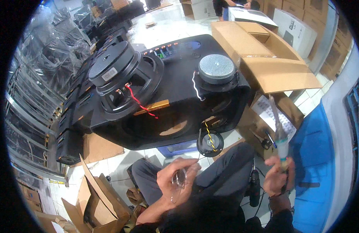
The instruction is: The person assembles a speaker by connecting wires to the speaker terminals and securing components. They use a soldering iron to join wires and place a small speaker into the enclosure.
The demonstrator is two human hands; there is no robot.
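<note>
My left hand [175, 178] is closed round a small coil of thin silvery solder wire [179, 178], and one strand sticks up from the fingers. On the right, my right hand [278, 176] grips a soldering iron [281, 141], its tip pointing up and slightly blurred. Before me lies a black speaker cabinet [179, 87] with open round holes. On it rest a large woofer [121, 77] with red wires and a smaller grey-backed driver [216, 70] with a white wire. A small round speaker [209, 143] with a yellow-and-black wire sits below the cabinet, near my left hand.
An open cardboard box [264, 58] stands behind at right; another box [282, 112] holds a printed sheet, scissors and a pen. A black power tool [254, 186] is beside my right leg. Cut cardboard [98, 206] lies at left. Another person's hands [239, 4] appear far back.
</note>
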